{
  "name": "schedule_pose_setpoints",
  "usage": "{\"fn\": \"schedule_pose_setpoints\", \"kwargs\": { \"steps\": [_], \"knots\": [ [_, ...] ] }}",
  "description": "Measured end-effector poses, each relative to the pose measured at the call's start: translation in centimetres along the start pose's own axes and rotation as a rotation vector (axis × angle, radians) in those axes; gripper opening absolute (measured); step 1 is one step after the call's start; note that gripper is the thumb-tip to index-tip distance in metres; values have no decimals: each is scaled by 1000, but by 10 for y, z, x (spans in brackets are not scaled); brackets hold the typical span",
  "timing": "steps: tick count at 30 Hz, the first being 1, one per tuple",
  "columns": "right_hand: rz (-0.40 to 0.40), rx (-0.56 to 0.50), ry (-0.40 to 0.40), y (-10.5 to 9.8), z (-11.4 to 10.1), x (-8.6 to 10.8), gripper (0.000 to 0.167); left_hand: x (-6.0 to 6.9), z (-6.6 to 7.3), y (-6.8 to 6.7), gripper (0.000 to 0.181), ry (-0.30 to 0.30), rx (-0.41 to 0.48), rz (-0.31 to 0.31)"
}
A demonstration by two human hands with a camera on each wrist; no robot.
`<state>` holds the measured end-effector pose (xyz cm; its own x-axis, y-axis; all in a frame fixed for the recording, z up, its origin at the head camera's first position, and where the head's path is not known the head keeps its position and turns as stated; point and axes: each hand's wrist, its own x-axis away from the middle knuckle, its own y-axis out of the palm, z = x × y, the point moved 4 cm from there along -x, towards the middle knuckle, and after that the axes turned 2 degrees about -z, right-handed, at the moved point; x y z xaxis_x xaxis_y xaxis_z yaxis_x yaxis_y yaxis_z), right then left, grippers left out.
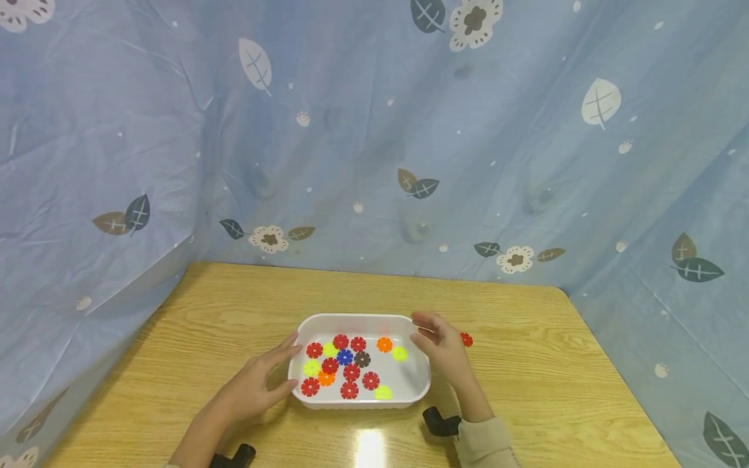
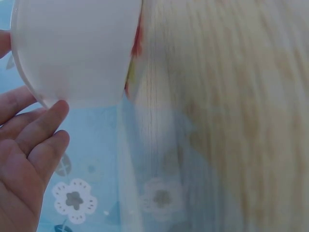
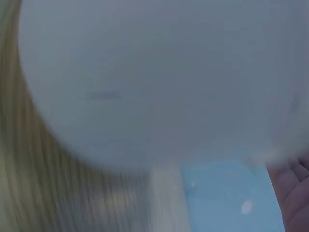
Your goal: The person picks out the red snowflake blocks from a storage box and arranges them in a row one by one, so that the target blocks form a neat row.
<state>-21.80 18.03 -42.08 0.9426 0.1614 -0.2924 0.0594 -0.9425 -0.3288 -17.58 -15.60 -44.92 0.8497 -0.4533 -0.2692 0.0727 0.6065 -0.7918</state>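
A white plastic tray (image 1: 404,383) with rounded corners holds several notched discs, among them a red disc (image 1: 352,372), a blue disc (image 1: 344,357) and an orange disc (image 1: 384,344). At its left end my left hand (image 1: 257,380) holds the rim with spread fingers and thumb. The left wrist view shows those fingertips on the wall of the tray (image 2: 77,53). My right hand (image 1: 445,348) is round the far right corner, fingers bent, thumb over the rim. In the right wrist view the blurred tray (image 3: 159,82) hides most of the scene.
One loose red disc (image 1: 466,339) lies on the wooden table (image 1: 562,390), just beyond my right hand. A blue patterned curtain (image 1: 351,130) hangs behind the table and along both sides. Black wrist camera parts (image 1: 440,421) show below my right hand.
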Motion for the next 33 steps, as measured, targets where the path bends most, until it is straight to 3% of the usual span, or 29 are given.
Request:
{"fn": "schedule_pose_setpoints", "kwargs": {
  "steps": [13, 22, 33],
  "knots": [
    [-258, -37, -20, 53, -13, -3, 37, 1, -2, 0, 55, 1, -3, -4],
    [-482, 144, 41, 71, 7, -4, 29, 0, -1, 0, 56, 4, 10, -4],
    [-596, 280, 119, 78, 11, -2, 24, 0, 0, -1, 56, 0, 12, -9]
  ]
}}
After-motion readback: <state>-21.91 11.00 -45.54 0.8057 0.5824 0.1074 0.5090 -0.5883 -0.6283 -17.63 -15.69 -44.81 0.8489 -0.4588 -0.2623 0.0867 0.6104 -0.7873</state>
